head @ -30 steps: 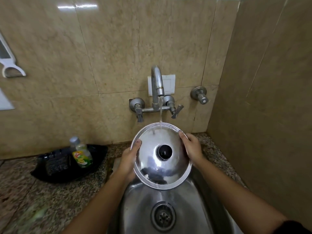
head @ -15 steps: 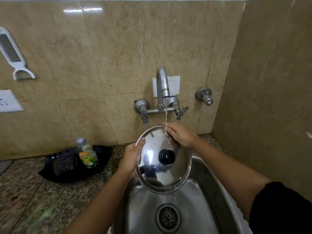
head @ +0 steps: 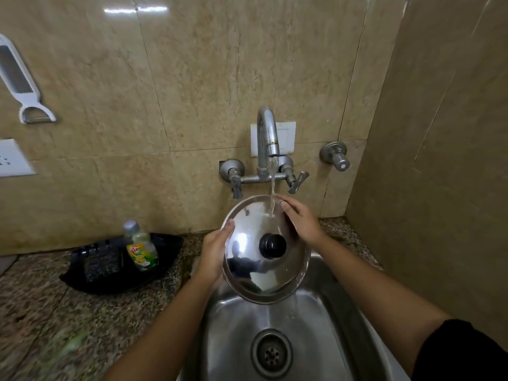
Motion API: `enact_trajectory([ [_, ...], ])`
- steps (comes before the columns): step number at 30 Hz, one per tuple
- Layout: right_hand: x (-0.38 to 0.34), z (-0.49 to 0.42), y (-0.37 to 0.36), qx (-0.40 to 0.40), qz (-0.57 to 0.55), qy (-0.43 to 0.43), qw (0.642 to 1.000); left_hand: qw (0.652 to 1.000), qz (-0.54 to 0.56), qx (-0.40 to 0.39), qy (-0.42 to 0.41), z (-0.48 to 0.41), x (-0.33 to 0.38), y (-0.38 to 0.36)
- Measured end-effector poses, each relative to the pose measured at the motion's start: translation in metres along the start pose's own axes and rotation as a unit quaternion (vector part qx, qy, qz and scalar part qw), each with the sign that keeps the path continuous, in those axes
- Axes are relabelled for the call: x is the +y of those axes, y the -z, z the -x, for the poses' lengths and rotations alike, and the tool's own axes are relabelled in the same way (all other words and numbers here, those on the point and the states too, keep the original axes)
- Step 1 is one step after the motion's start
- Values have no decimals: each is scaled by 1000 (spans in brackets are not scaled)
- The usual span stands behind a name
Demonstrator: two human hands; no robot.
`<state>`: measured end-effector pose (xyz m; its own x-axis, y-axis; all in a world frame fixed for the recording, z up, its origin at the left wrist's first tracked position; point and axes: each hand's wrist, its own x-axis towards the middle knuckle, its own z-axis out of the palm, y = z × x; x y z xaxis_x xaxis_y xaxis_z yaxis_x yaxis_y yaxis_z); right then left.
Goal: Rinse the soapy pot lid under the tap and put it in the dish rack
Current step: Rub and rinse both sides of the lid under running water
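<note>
A shiny steel pot lid (head: 255,266) with a black knob is held tilted over the steel sink (head: 316,339), its top face toward me. My left hand (head: 213,253) grips its left rim, thumb on the face. My right hand (head: 301,220) lies flat on the lid's upper right part, fingers spread at the point where the water lands. The wall tap (head: 266,138) is running, and its stream strikes the lid's upper edge. No dish rack is in view.
A black tray (head: 90,273) on the speckled granite counter (head: 55,320) holds a dish-soap bottle (head: 140,250) and a scrubber. A white peeler (head: 22,86) hangs on the tiled wall at left. A side wall closes in on the right. The drain (head: 270,353) sits below the lid.
My right hand went from gripping the lid's right rim to lying on its upper face under the stream. The lid has tilted slightly, and my view has shifted.
</note>
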<state>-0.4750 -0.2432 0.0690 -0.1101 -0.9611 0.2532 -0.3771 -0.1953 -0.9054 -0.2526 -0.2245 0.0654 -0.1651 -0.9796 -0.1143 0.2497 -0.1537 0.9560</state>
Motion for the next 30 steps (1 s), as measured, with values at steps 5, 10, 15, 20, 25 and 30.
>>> enact_trajectory([
  [5,-23,3,-8,-125,115,50,984,978,-106,-156,86,-13,22,-2],
  [10,-23,6,-12,-136,206,119,962,978,-190,-89,2,-12,14,-12],
  [15,-3,6,6,24,18,-8,1000,997,-55,-46,18,-9,4,-3],
  [20,-26,5,-14,-134,201,104,965,968,-218,-125,23,-15,19,-10],
  [25,-19,13,-4,-5,128,30,991,995,-92,-39,-1,-5,0,-8],
  [30,-18,14,-10,15,236,92,967,988,-113,-93,55,-10,5,-8],
])
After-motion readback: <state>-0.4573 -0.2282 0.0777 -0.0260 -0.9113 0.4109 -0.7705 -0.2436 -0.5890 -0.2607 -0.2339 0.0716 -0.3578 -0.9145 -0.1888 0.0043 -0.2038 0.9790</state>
